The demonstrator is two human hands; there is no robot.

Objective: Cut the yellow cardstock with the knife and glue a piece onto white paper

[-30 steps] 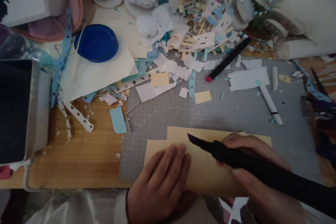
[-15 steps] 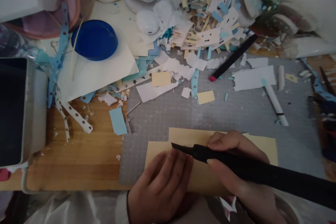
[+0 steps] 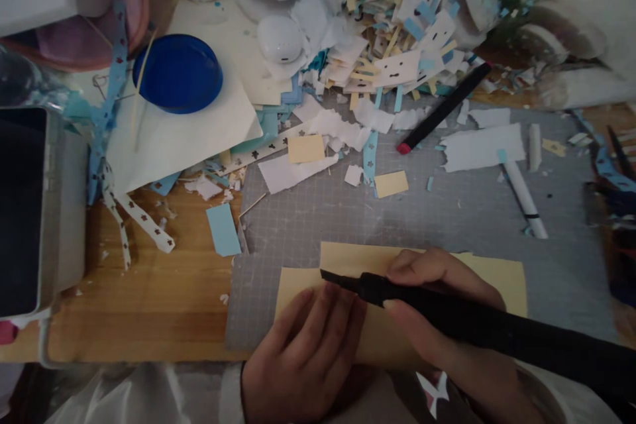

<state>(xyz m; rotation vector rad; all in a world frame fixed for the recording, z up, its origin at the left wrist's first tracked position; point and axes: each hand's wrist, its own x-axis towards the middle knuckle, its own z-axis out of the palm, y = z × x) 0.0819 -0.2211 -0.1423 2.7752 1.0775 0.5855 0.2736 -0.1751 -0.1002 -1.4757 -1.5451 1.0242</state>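
Observation:
A sheet of pale yellow paper (image 3: 358, 253) with a stepped upper left corner lies on the grey cutting mat (image 3: 278, 232). My left hand (image 3: 303, 358) rests flat on its left part, fingers stretched out and close together. Between thumb and fingers, my right hand (image 3: 437, 305) grips a black craft knife (image 3: 477, 315) with a slanted blade. The blade tip is at the inner corner of the paper's step, just beyond my left fingertips. Whether it touches the paper I cannot tell.
Beyond the paper lie small yellow cards (image 3: 305, 148), a blue card (image 3: 223, 229), torn white paper scraps (image 3: 342, 126), a black pen (image 3: 444, 108) and a white pen (image 3: 524, 199). A blue dish (image 3: 179, 73) and a dark-screened device (image 3: 24, 212) are at left. Cut-paper figures (image 3: 397, 69) pile up behind.
My right hand and the craft knife have shifted slightly left, bringing the blade tip to the step's inner corner. My left hand and the yellow paper stay nearly still.

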